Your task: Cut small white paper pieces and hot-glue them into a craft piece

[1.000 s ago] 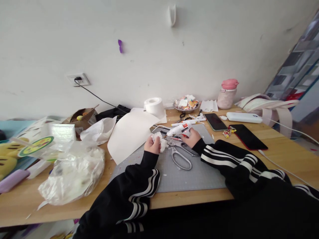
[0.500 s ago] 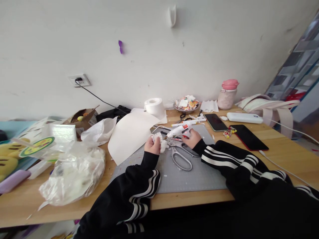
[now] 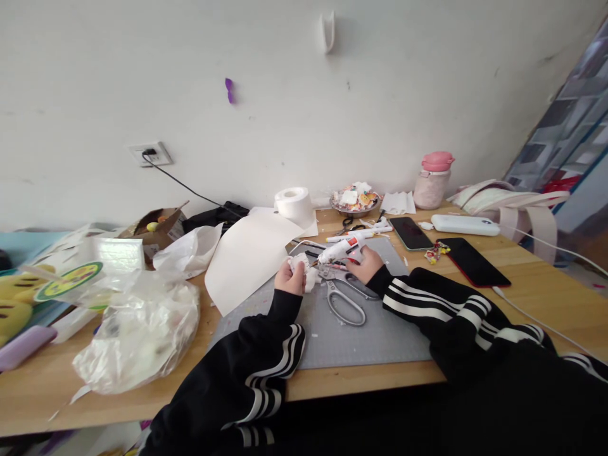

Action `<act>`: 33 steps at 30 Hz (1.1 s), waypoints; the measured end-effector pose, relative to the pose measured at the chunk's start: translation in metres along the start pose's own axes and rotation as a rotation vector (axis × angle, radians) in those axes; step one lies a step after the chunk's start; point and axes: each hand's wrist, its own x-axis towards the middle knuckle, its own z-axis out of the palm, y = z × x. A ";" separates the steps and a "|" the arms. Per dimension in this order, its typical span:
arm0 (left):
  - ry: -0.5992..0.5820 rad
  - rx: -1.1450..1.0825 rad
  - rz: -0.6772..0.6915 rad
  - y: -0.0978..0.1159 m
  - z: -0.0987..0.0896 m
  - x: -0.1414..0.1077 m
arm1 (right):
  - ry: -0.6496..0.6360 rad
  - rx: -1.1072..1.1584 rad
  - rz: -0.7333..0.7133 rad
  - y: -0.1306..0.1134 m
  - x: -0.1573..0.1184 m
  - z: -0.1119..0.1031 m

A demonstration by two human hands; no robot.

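My right hand [image 3: 368,265] is wrapped round the rear of a white hot glue gun [image 3: 338,251], whose nozzle points left. Between the thumb and fingers of my left hand [image 3: 289,278] is a small crumpled white paper piece [image 3: 300,260]; its exact shape is partly hidden by the fingers. The nozzle tip is at or very near this paper; whether they touch I cannot tell. Below the glue gun lies a pair of silver-handled scissors [image 3: 346,307] on the grey cutting mat [image 3: 370,345].
A large white paper sheet [image 3: 251,253] and a paper roll [image 3: 292,202] lie behind my left hand. Rightward are two phones [image 3: 411,233], a white power bank [image 3: 465,224] and a pink bottle [image 3: 433,180]. A scrap-filled bowl [image 3: 355,201] stands at the back, a plastic bag [image 3: 142,335] at left.
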 end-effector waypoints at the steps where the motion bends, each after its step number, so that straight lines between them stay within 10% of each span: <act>1: 0.000 0.003 0.003 0.000 0.000 0.000 | -0.002 0.000 0.001 0.000 0.000 0.000; 33: -0.051 0.029 -0.003 -0.002 0.002 -0.001 | 0.019 0.009 0.030 0.001 0.001 0.002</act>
